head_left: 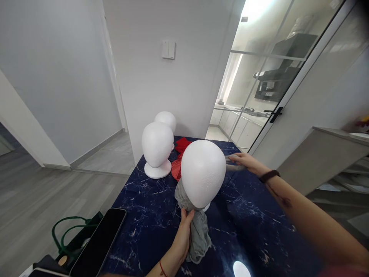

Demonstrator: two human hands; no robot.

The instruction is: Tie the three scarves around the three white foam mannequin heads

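A white foam mannequin head (203, 173) stands on the table, close in front of me. Thin grey cloth, looking like a scarf (198, 240), passes around its neck, with one end hanging loose toward me. My left hand (183, 232) is closed on this cloth just below the head's chin. To the right of the head, my right hand (248, 161) pinches another stretch of the grey cloth and holds it outward. The part of the cloth behind the head is hidden.
Two more white foam heads, a nearer one (157, 145) and a farther one (166, 119), stand at the back left. Red cloth (176, 169) lies behind the front head. A phone (99, 242) and a green-handled bag (69, 234) are at the lower left. The dark blue marbled table (150, 227) meets the wall.
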